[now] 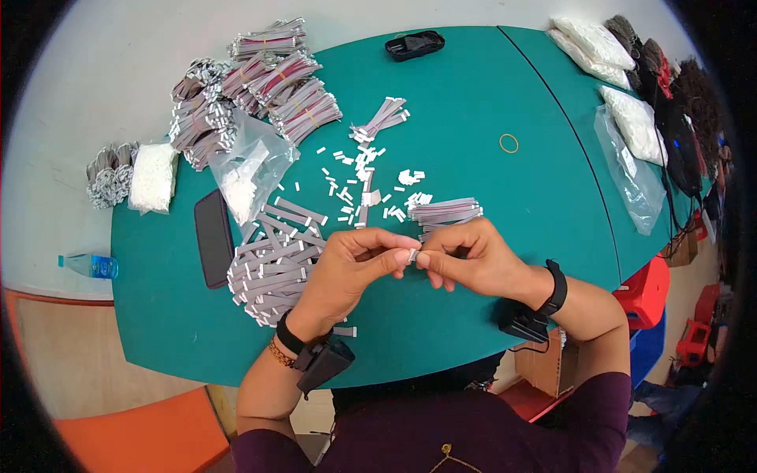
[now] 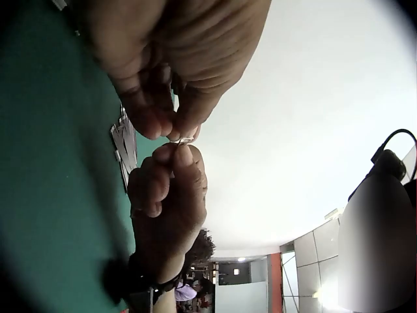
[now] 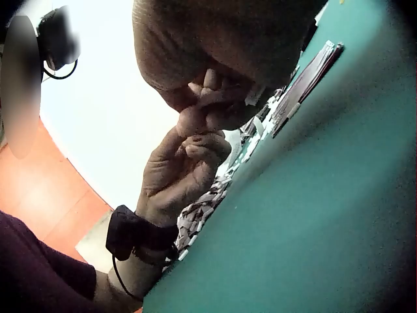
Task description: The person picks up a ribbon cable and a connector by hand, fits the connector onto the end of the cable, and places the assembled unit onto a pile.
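Over the table, the left hand (image 1: 351,264) and the right hand (image 1: 477,256) meet fingertip to fingertip. Between them sits a small white connector piece (image 1: 413,255), pinched by the left thumb and fingers. A short flat ribbon cable (image 3: 218,98) shows among the fingers of the right hand (image 3: 221,39) in the right wrist view; its far end is partly hidden by the fingers. Left of the left hand lies a loose heap of grey ribbon cables (image 1: 272,272) with white ends. Just beyond the right hand is a neater stack of cables (image 1: 445,211).
Small white pieces (image 1: 364,162) are scattered mid-table near a small cable bundle (image 1: 382,118). Banded cable bundles (image 1: 284,83) pile up at the back left. A clear bag (image 1: 256,154), a phone (image 1: 213,236), a black case (image 1: 414,46) and a rubber band (image 1: 509,143) lie around.
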{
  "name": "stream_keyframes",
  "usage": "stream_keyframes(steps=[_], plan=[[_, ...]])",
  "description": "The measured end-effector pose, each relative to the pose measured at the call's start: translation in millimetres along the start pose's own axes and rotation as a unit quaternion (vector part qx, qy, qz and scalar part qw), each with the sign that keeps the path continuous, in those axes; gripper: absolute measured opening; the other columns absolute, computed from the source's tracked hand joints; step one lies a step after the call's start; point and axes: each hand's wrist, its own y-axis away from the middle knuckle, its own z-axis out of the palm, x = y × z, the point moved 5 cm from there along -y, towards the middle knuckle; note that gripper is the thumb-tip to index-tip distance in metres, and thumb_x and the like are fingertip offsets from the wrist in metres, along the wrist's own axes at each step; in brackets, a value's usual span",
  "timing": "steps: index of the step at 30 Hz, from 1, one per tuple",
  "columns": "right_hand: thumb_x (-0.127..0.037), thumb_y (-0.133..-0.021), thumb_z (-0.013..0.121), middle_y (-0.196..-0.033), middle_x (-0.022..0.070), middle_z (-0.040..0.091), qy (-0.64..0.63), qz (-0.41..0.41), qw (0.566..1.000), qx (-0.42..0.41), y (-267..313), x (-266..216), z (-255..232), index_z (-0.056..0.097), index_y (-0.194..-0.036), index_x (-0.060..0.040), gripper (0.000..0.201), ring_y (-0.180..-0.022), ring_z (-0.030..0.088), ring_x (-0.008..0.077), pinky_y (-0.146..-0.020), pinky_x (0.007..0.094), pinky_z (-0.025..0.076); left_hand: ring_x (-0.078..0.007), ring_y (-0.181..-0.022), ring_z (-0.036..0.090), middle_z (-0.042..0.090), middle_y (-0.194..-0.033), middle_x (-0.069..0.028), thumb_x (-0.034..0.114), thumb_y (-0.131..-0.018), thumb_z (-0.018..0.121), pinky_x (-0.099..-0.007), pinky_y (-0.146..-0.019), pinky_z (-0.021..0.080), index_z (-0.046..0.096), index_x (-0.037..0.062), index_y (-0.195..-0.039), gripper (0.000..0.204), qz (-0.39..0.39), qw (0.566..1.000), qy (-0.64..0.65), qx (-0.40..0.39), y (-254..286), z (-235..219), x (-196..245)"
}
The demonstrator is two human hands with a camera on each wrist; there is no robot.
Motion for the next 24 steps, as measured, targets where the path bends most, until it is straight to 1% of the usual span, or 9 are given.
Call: stream_keyframes(steps=[4,7,10,16,19,22,24], plan=[[-0.017,-0.09,0.056,-0.058,-0.0017,0.055,0.009,0.008,1.0,0.005,1.1,-0.2,-0.7,0.059,-0.072,-0.0039,0.022,-0.048,0.047,0.0029,-0.042,0.0193,0.034,-0.0077,-0.073,0.055,0.065,-0.086,-0.0046,0.009,-0.084,0.063,-0.0208,-0.067,0.045,0.066,-0.0003,-0.099,0.017,0.013,0.999,-0.034,0.01,0.3,0.6,0.7],[-0.018,-0.09,0.056,-0.057,-0.0021,0.054,0.005,0.001,1.0,0.005,0.9,0.2,-0.4,0.058,-0.072,-0.0041,0.023,-0.048,0.046,0.0026,-0.041,0.0193,0.034,-0.008,-0.073,0.055,0.065,-0.086,-0.0045,0.009,-0.084,0.063,-0.0208,-0.068,0.045,0.066,-0.0001,-0.098,0.017,0.005,1.0,-0.014,0.014,0.4,1.4,-0.5],[-0.02,-0.09,0.056,-0.057,-0.0023,0.054,-0.003,0.004,1.0,0.01,1.5,0.9,0.4,0.058,-0.071,-0.0043,0.025,-0.048,0.046,0.0024,-0.042,0.0191,0.034,-0.0082,-0.073,0.055,0.065,-0.086,-0.0047,0.008,-0.084,0.063,-0.021,-0.068,0.046,0.066,-0.0001,-0.098,0.016,0.006,1.0,0.02,0.001,-0.6,1.7,-1.4],[-0.023,-0.091,0.056,-0.057,-0.0024,0.054,-0.003,0.003,1.0,0.008,0.4,-0.3,0.3,0.057,-0.07,-0.0045,0.028,-0.049,0.046,0.0023,-0.043,0.0189,0.034,-0.0082,-0.074,0.056,0.065,-0.088,-0.0047,0.008,-0.084,0.063,-0.0211,-0.068,0.046,0.066,0.0005,-0.098,0.016,0.002,1.0,0.018,-0.003,0.1,2.5,-1.2],[-0.022,-0.091,0.056,-0.057,-0.0026,0.053,0.0,-0.001,1.0,0.009,0.0,1.5,-0.6,0.057,-0.069,-0.0044,0.028,-0.048,0.046,0.0026,-0.042,0.0194,0.033,-0.0076,-0.073,0.055,0.065,-0.086,-0.0042,0.008,-0.085,0.063,-0.0208,-0.068,0.045,0.066,0.0007,-0.097,0.015,0.009,1.0,-0.012,0.012,0.6,3.2,0.6],[-0.019,-0.09,0.056,-0.056,-0.0028,0.053,0.012,0.006,1.0,0.022,1.0,1.9,-2.0,0.057,-0.068,-0.0041,0.027,-0.05,0.045,0.0021,-0.043,0.0198,0.033,-0.0062,-0.073,0.054,0.065,-0.085,-0.0035,0.007,-0.085,0.062,-0.0198,-0.066,0.045,0.066,0.0004,-0.097,0.014,0.033,0.997,-0.062,0.026,0.8,3.9,0.3],[-0.017,-0.09,0.056,-0.056,-0.0028,0.053,0.017,-0.008,0.999,0.027,0.9,1.9,-1.9,0.057,-0.068,-0.0039,0.026,-0.051,0.044,0.0015,-0.044,0.0199,0.032,-0.0055,-0.073,0.054,0.065,-0.084,-0.0031,0.006,-0.085,0.062,-0.019,-0.066,0.044,0.066,0.0002,-0.096,0.014,0.053,0.994,-0.091,0.035,1.8,6.1,2.5]])
